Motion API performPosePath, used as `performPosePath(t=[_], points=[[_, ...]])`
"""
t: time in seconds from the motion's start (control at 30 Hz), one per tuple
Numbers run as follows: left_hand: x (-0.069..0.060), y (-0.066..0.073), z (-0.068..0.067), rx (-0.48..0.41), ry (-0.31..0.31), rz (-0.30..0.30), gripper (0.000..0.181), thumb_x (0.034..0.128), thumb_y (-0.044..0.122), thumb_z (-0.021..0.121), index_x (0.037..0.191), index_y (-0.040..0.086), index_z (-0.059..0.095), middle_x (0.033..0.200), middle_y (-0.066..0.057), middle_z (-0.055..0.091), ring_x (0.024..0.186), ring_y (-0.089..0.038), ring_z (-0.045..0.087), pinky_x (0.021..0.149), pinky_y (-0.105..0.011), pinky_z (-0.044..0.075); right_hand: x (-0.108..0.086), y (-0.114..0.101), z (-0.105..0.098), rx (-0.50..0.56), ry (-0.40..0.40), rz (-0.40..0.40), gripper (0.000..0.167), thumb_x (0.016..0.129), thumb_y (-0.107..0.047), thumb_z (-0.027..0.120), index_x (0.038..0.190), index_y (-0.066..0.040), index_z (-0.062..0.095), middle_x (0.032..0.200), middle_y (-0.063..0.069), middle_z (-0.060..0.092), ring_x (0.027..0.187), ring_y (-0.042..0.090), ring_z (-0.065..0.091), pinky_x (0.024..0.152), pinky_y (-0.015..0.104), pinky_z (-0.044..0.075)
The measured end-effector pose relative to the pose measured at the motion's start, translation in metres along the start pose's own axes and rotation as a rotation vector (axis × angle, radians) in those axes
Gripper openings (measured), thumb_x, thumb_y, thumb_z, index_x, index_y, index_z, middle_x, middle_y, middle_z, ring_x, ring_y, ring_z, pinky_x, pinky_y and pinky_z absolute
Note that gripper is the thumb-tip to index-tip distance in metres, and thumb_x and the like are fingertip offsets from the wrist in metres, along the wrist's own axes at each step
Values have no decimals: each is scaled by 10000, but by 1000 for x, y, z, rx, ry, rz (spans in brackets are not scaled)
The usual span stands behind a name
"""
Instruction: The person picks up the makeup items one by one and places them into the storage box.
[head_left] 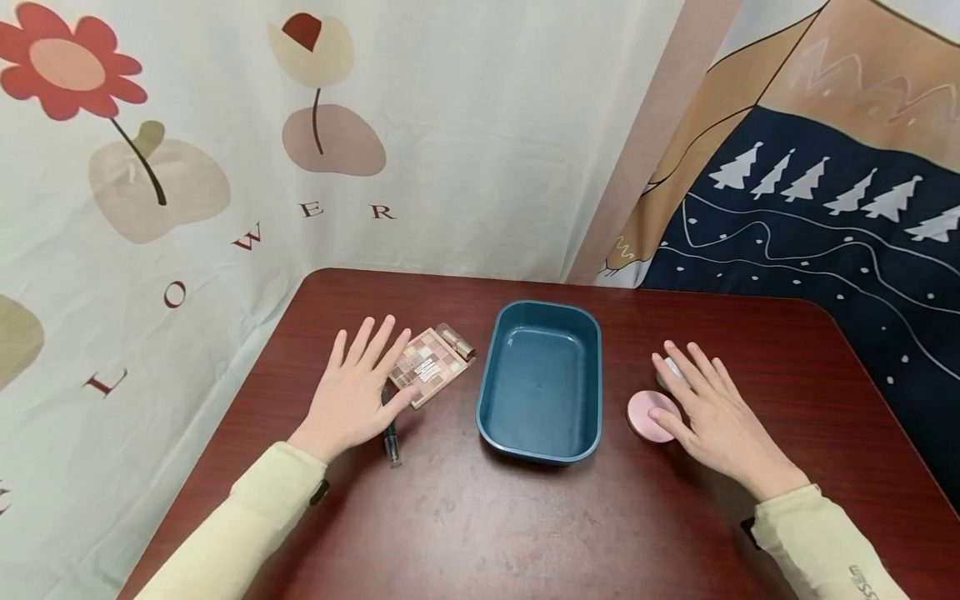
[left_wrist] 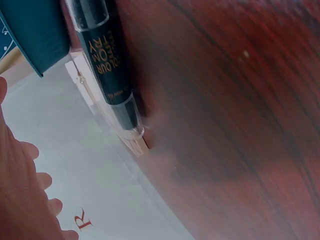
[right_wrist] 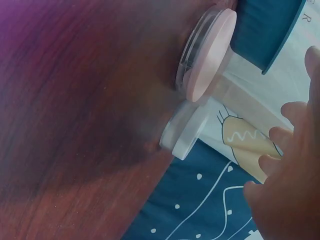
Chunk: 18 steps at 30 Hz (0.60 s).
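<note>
My left hand (head_left: 352,396), fingers straight and spread, is above the left part of the table, holding nothing. Beneath and beside it lie a dark pen-like cosmetic stick (head_left: 391,442) with clear ends and an eyeshadow palette (head_left: 426,367); gold lettering marks the stick (left_wrist: 104,65) in the left wrist view. A small clear-capped lipstick tube (head_left: 456,342) touches the palette's far edge. My right hand (head_left: 712,417) spreads its straight fingers over a round pink compact (head_left: 647,416), gripping nothing. Behind the compact is a small white-lidded jar (right_wrist: 185,131), mostly hidden by fingers in the head view.
A deep blue rectangular bin (head_left: 540,392) stands between the hands with nothing in it. The reddish-brown table (head_left: 480,525) has rounded far corners. Behind it hang a white flower-print curtain (head_left: 480,150) and a dark blue cloth (head_left: 810,225) with white trees.
</note>
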<state>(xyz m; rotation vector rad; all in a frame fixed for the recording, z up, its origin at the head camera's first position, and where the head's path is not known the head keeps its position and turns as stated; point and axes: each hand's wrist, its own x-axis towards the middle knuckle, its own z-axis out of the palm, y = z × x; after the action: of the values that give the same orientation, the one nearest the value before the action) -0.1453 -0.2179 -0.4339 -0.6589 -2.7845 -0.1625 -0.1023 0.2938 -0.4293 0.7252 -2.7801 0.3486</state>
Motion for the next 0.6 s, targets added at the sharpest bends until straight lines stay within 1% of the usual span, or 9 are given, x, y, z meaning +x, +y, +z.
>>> performPosePath(t=[0.1,0.2,0.33,0.43,0.6], points=[[0,4,-1,-12,3,11,822,963,577,567,1621,137,343,1693,-142,258,1574,-383,154,1238,-627,76,0,1,1,10,0,-15,752,982,-341,675,1608,-81,348,1669,179,288,1567,384,165,1287,472,57],[0,8,-1,-23,9,22,807,967,556,573,1621,141,346,1691,-140,265,1579,-371,147,1248,-607,63,0,0,2,14,4,-27,754,979,-324,681,1604,-64,350,1661,190,296,1547,405,206,1289,386,23],[1,14,-1,-31,5,32,788,976,554,565,1618,148,354,1692,-134,266,1581,-358,150,1253,-593,64,0,0,4,21,24,-33,730,966,-330,697,1567,-32,408,1626,208,354,1486,435,303,1279,299,34],[1,17,0,-37,0,39,788,977,560,554,1618,148,353,1694,-128,263,1581,-352,156,1251,-597,83,0,-1,5,29,32,-27,725,948,-319,719,1545,-18,439,1600,210,389,1433,442,364,1277,313,107],[1,20,2,-41,-13,45,810,979,585,523,1623,132,334,1706,-110,236,1582,-345,158,1250,-594,99,0,-2,7,32,22,-15,722,925,-295,746,1519,5,468,1571,210,421,1402,446,403,1237,428,256]])
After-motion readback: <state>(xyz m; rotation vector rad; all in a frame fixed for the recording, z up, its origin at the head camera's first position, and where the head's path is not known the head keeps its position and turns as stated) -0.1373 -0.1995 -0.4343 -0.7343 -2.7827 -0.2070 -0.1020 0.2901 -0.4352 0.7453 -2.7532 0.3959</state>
